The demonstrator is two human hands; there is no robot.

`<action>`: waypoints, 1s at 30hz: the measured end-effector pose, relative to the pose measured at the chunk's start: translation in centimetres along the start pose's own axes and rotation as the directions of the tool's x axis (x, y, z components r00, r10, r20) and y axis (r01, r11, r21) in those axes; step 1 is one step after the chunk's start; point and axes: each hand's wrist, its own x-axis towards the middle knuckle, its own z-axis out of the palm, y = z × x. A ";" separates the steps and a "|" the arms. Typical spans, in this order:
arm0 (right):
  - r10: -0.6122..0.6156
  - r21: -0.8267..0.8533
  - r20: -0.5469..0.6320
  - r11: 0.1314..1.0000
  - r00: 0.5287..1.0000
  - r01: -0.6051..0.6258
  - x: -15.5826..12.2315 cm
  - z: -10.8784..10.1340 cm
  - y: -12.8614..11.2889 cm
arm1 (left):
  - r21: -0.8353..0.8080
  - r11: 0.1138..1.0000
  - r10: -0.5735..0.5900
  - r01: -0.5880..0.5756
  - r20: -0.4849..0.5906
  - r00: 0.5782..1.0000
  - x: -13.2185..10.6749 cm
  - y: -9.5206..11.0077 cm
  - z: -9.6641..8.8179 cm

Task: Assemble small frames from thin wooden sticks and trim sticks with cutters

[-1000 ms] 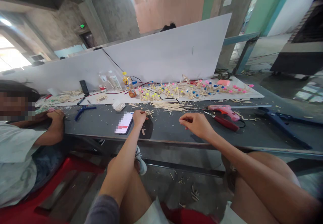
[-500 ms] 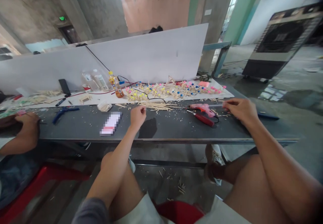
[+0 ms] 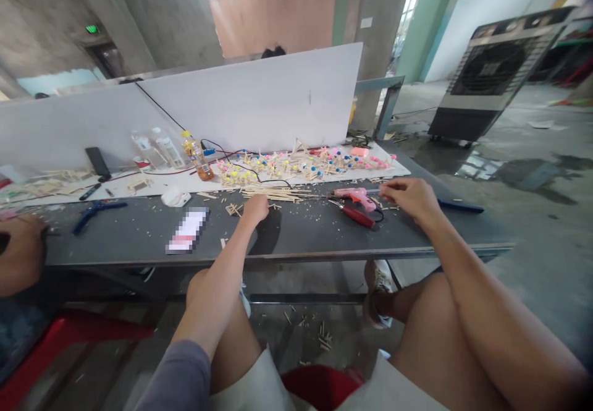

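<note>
My left hand [image 3: 256,208] rests curled on the dark tabletop [image 3: 301,232], beside a pile of thin wooden sticks [image 3: 273,194]; whatever its fingers hold is hidden. My right hand [image 3: 410,198] lies at the right with fingers bent and pinched near small stick scraps, just right of a pink glue gun [image 3: 356,196] and red-handled pliers [image 3: 356,215]. A phone [image 3: 188,238] lies left of my left hand. Behind, several stick figures with coloured balls [image 3: 301,165] cover a white sheet [image 3: 185,183].
Another person's hand [image 3: 21,247] rests at the table's left end. Blue pliers [image 3: 95,211], a juice bottle [image 3: 197,156], clear bottles [image 3: 160,148] and a black cable [image 3: 259,173] sit toward the back by a white board [image 3: 254,105]. A blue tool [image 3: 458,206] lies far right. Stick scraps litter the floor [image 3: 315,330].
My right hand swept right past the glue gun and pliers, then drew back a little. The view turned right. My left hand stayed by the sticks.
</note>
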 end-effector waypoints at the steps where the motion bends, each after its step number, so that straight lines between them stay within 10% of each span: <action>1: 0.015 0.029 0.033 0.999 0.999 -0.016 -0.3 0.2 -0.7 | -0.045 0.999 -0.010 0.010 0.007 1.000 -0.3 0.4 0.0; 8: -0.179 0.087 0.216 0.983 0.960 0.164 -4.1 3.3 -6.9 | -0.444 0.896 0.049 0.028 0.159 0.986 -4.1 4.9 0.2; 13: -0.419 0.203 0.256 0.904 0.871 0.375 -7.2 7.3 -10.6 | -0.819 0.547 0.194 0.175 0.327 0.925 -7.0 8.3 1.1; 26: -0.564 0.160 0.213 0.826 0.798 0.541 -7.9 9.2 -12.1 | -0.772 0.634 0.380 0.038 0.354 0.855 -8.6 8.1 0.5; 28: -0.554 0.169 0.172 0.831 0.815 0.529 -7.7 9.2 -12.1 | -0.672 0.740 0.340 -0.016 0.354 0.871 -7.2 7.1 -1.1; 30: -0.510 0.204 0.119 0.852 0.852 0.481 -7.3 9.0 -12.1 | -0.536 0.829 0.250 -0.158 0.104 0.962 -5.2 5.4 -2.8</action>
